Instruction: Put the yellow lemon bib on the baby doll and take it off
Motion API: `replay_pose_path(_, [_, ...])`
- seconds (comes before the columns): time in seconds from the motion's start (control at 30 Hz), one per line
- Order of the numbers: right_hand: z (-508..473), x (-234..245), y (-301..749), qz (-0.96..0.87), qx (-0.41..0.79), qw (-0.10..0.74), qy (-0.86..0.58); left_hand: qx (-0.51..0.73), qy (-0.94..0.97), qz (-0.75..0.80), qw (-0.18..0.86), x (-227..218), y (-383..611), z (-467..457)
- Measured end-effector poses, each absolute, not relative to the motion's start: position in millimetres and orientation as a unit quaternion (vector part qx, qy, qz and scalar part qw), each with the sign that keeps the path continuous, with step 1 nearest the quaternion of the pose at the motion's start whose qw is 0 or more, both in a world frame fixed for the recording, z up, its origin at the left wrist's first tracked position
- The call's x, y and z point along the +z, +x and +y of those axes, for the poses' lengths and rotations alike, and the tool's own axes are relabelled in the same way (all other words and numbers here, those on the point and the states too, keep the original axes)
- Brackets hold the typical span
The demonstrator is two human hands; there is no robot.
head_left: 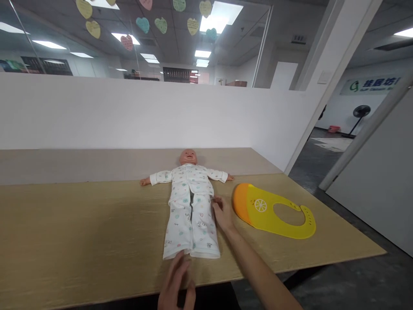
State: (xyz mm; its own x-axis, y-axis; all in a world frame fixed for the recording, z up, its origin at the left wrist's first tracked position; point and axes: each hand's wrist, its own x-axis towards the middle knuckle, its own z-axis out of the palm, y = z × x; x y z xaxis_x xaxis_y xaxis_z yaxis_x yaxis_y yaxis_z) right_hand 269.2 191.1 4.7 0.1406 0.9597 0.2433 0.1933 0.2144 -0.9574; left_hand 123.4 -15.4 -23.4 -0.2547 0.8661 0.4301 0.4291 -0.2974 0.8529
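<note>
A baby doll (189,156) lies on its back with both arms stretched out sideways. It wears a white printed top (192,178) and matching white trousers (203,224). A dark gap shows between the trouser legs below the top's hem. My right hand (223,213) is beside the doll's hip at the trousers' side edge, its fingers loosely bent and apart; whether the fingertips touch the cloth is unclear. Down by the trouser hems is my left hand (177,284), fingers spread, with nothing visible in it. The doll's feet do not show.
A yellow bib (267,215) with an orange pocket lies right of the doll on the wooden table (80,237). Behind the table stands a white partition wall (129,112) with glass above. A door (380,172) and a black fan (361,112) are at the right.
</note>
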Motion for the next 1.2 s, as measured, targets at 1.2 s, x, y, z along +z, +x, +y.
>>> replay_pose_path(1.2, [207, -11, 270, -0.575, 0.332, 0.532, -0.525, 0.362, 0.758, 0.541, -0.031, -6, 107, 0])
